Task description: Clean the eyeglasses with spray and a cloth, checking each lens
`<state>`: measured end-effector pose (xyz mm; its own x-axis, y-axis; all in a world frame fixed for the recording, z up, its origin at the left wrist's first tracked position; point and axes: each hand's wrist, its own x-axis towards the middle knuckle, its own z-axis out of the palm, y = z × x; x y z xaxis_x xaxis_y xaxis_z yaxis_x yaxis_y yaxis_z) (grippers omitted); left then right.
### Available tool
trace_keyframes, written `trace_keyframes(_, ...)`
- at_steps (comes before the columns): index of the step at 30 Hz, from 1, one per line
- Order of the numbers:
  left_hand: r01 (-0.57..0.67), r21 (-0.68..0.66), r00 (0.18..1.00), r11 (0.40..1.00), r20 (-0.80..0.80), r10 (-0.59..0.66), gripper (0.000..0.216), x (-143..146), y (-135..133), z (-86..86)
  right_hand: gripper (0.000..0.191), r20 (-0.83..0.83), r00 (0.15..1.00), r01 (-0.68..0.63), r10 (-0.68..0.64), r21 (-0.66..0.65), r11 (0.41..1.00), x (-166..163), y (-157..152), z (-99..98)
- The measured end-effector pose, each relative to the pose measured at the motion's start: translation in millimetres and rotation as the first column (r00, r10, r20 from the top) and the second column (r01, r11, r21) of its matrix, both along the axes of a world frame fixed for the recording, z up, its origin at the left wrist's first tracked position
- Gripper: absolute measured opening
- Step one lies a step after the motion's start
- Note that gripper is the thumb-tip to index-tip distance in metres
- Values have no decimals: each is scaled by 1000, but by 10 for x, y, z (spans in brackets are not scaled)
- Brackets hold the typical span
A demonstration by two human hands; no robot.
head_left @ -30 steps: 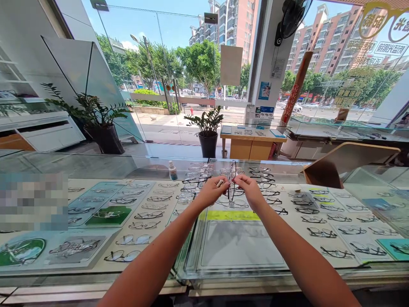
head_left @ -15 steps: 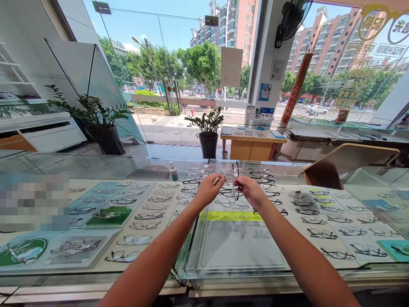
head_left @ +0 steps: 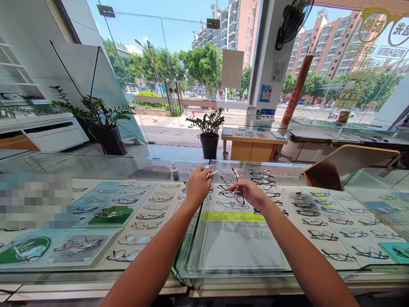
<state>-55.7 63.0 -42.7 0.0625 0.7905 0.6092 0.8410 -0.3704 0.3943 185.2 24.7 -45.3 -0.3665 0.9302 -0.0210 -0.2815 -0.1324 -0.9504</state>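
Note:
My right hand (head_left: 252, 192) is closed on a pair of eyeglasses (head_left: 242, 198) with dark, thin temples, held tilted above the glass counter. My left hand (head_left: 198, 185) is closed to the left of them, apart from the glasses. A small white piece (head_left: 214, 172), perhaps paper or cloth, sticks out from its fingertips; its kind is too small to make out. Beneath and around both hands, rows of eyeglasses (head_left: 232, 204) lie on or in the showcase (head_left: 243, 243). Close behind my left hand stands a small white bottle (head_left: 174, 171) with a blue label.
More eyeglasses (head_left: 322, 234) fill the display on the right, and others (head_left: 147, 225) the left one. A brown-framed mirror or panel (head_left: 348, 160) leans at the right back. Beyond the counter are potted plants (head_left: 209, 145), a wooden cabinet (head_left: 252, 150) and glass doors.
My left hand has moved left and away from the eyeglasses, the white piece now showing at its fingertips. The eyeglasses in my right hand have turned and tilted; the view has shifted slightly.

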Motion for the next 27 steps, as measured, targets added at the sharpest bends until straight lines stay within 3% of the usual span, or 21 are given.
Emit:
trace_keyframes(5,21,17,999,1000,37,-21,26,21,-16,3,30,-119,990,-75,69,-48,996,33,-48,56)
trace_keyframes(10,24,142,989,990,139,-44,25,114,-141,93,24,-228,974,-28,17,-42,999,87,-56,111)
trace_keyframes(13,190,152,975,970,84,-205,25,223,-256,118,22,-265,964,-1,-6,-25,1000,110,-37,123)
trace_keyframes(16,418,49,907,907,-83,-413,31,332,-336,80,21,-267,963,45,-45,-5,999,114,-23,114)
trace_keyframes(18,480,-5,869,877,-130,-477,29,381,-353,35,21,-260,964,67,-62,8,998,111,-19,104)
trace_keyframes(27,394,-76,918,916,-21,-397,32,381,-300,-67,21,-282,955,134,-93,129,983,171,-7,137)
